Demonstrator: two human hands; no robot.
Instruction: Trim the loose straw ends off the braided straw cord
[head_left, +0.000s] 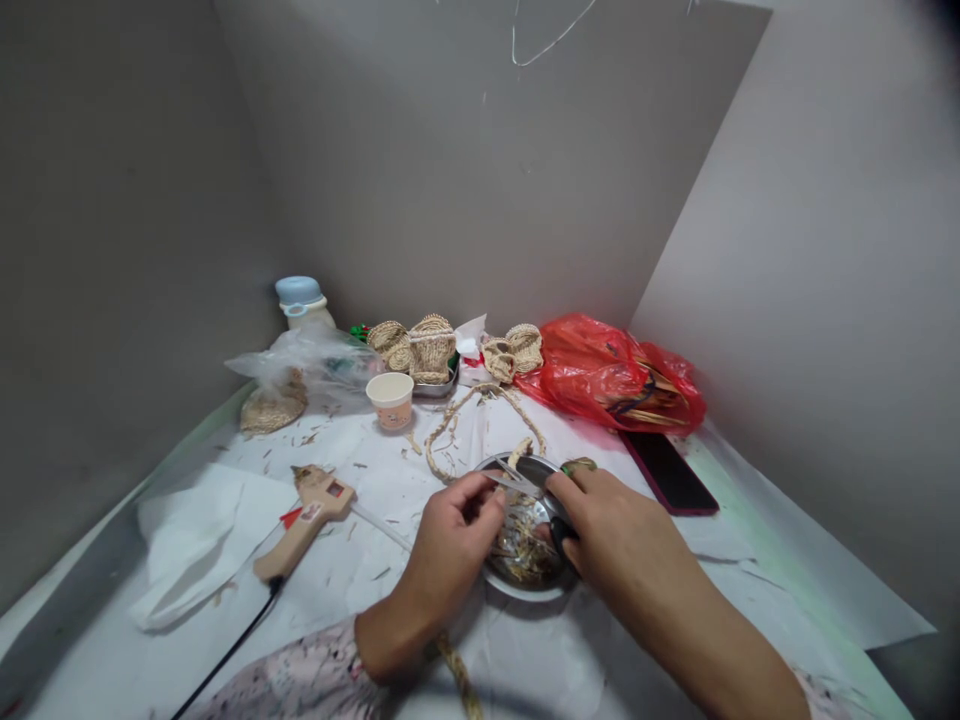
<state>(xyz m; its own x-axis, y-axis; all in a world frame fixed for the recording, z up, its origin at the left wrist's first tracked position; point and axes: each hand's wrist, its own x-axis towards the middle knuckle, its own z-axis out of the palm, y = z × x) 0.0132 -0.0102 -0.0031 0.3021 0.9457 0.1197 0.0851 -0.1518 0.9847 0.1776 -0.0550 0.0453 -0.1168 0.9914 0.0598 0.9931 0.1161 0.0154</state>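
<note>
My right hand (600, 510) is closed around the black handle of a pair of scissors (517, 482), whose blades point left over a round metal bowl (525, 592). At the blades, my left hand (457, 530) pinches a braided straw cord (517, 453); the exact grip point is partly hidden by the fingers. The cord loops on the table behind the bowl, and a further length comes out beneath my left wrist. Straw clippings (529, 560) lie in the bowl.
On the left are a hot glue gun (311, 520) with a black cable and a white tissue (202, 540). Behind stand a paper cup (391, 400), woven straw pieces (431, 350), a blue-lidded bottle (300, 300) and a clear plastic bag (315, 355). A red bag (592, 365) and phone (670, 475) lie right.
</note>
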